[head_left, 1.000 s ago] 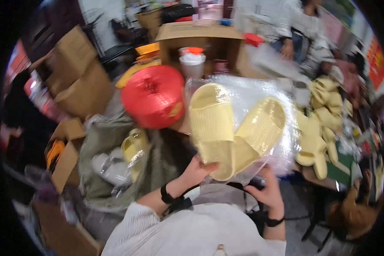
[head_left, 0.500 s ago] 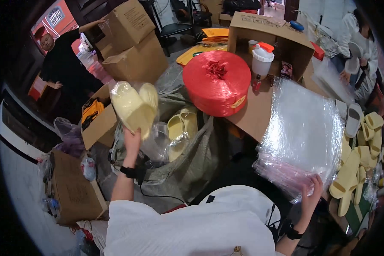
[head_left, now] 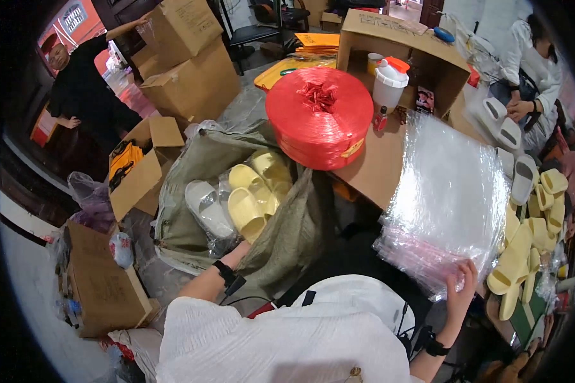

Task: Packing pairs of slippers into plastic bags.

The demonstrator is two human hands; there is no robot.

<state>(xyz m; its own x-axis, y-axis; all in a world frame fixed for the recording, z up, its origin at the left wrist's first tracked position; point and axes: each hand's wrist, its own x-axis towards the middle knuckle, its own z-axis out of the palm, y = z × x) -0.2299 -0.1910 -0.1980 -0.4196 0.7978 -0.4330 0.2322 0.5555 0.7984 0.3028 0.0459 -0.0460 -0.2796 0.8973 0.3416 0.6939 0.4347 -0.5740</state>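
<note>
My left hand (head_left: 238,251) reaches into an olive woven sack (head_left: 172,214). Its fingers are hidden by the sack's folded rim and the footwear, so its grip cannot be told. Right at it lies a yellow slipper (head_left: 246,212) in clear plastic, with more yellow slippers (head_left: 269,167) behind. A white slipper (head_left: 208,207) in a clear bag lies to their left. On the right, my right hand (head_left: 461,281) has curled fingers at the near corner of a stack of clear plastic bags (head_left: 450,172), closed on the bags' pinkish edge.
A big red roll of plastic twine (head_left: 319,118) stands beside the sack. Behind it, an open carton (head_left: 399,38) holds a white jar (head_left: 390,83). Loose yellow slippers (head_left: 514,255) pile up at right. Cartons (head_left: 198,83) and a person in black (head_left: 86,96) are at left; another person (head_left: 530,70) handles white slippers.
My left hand has lowered from above the sack's left side into it, and the bagged yellow slippers it held up are now down in the sack. My right hand stays at the bags.
</note>
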